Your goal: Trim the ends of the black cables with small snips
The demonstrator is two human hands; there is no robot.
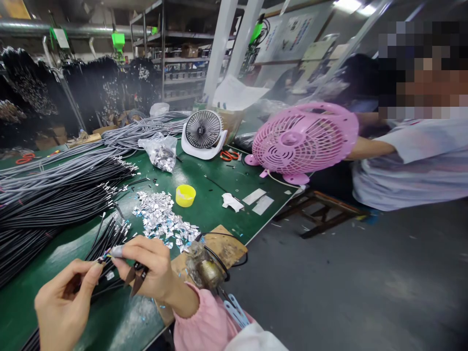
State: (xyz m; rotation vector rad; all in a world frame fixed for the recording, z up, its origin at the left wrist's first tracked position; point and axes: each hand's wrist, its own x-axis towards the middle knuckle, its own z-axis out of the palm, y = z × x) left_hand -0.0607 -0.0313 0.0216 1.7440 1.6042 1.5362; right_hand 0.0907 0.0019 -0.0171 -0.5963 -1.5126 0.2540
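My left hand [68,297], at the lower left, pinches the end of a black cable, where thin coloured wires [106,254] stick out. Close beside it, my right hand [148,265] has a grey covering on one fingertip, which meets those wires. Dark-bladed scissors [137,279] are held in the palm of this hand, pointing down. Behind both hands lies a bundle of black cables [106,239] with stripped ends. A heap of silvery foil scraps [161,217] is spread on the green table [204,195] beyond my right hand.
A yellow tub [185,195], a white fan [203,134], a pink fan [303,141] and orange-handled scissors [229,155] stand or lie farther back. Grey cables [135,131] cover the left. A metal device [204,268] sits on a board by my right wrist. A person [413,161] is at the right.
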